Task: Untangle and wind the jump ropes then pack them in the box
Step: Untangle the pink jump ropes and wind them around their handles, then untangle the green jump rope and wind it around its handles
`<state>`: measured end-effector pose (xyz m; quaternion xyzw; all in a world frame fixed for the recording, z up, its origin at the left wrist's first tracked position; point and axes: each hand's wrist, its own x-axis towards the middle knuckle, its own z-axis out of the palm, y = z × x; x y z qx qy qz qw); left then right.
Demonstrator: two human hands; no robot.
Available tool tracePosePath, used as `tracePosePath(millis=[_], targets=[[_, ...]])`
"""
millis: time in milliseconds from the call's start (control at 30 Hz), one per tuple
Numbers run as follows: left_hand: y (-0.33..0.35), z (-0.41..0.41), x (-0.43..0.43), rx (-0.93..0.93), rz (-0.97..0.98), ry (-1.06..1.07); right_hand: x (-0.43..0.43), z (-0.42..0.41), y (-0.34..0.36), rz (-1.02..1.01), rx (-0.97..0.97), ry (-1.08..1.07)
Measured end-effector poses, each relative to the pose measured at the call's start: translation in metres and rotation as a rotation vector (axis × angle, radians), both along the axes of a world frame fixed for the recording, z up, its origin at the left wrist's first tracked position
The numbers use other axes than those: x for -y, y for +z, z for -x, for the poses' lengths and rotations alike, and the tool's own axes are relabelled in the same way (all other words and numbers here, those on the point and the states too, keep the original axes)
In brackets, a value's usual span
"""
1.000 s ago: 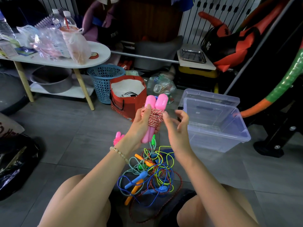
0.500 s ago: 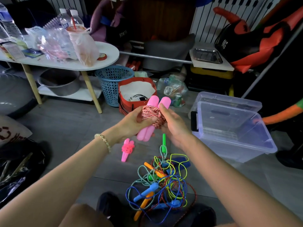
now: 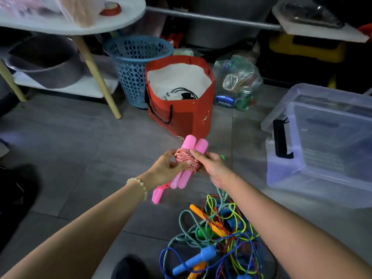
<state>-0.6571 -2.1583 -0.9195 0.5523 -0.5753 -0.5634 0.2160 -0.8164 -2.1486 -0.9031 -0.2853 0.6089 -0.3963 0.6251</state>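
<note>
Left hand (image 3: 167, 168) and right hand (image 3: 211, 168) both clamp the wound pink-handled jump rope (image 3: 188, 162) above the floor (image 3: 80, 150). Judged light, with a soft cord. Grip across the wrap; the smooth handles may slip. Clear storage box (image 3: 322, 141) sits at 3 o'clock, tangled ropes (image 3: 221, 234) at 5.

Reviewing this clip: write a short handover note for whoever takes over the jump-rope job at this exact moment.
Hands: the left hand grips the wound pink-handled rope at its cord wrap. The right hand holds the same bundle from the other side, fingers on the wrap.
Things: the clear box sits open on the floor to the right, with no rope visible inside. A second pink rope lies on the floor under the left wrist.
Done: the held rope is wound.
Left: box the pink ropes, then untangle, wind and pack the tangled pile.
</note>
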Motion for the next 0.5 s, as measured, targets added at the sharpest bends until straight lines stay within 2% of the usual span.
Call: tracePosePath(millis=[67,133,200,267,333,500], targets=[[-0.035,-0.004,0.009,0.027,-0.108,0.057,0.012,0.0,-0.041,-0.046,-0.042,-0.008],[-0.068,-0.013,0.015,0.043,-0.172,0.207,0.019,0.002,-0.084,-0.119,-0.072,-0.019],[-0.104,-0.029,0.017,0.25,-0.076,0.235,0.02,0.006,-0.123,-0.171,-0.142,-0.012],[-0.134,-0.044,0.011,0.41,-0.07,0.132,0.018,0.007,-0.155,-0.211,-0.236,0.02],[-0.161,-0.054,0.002,0.403,-0.077,0.079,0.014,0.004,-0.177,-0.228,-0.306,0.031],[-0.178,-0.041,-0.001,0.245,0.039,0.115,0.012,-0.009,-0.197,-0.167,-0.348,-0.014]])
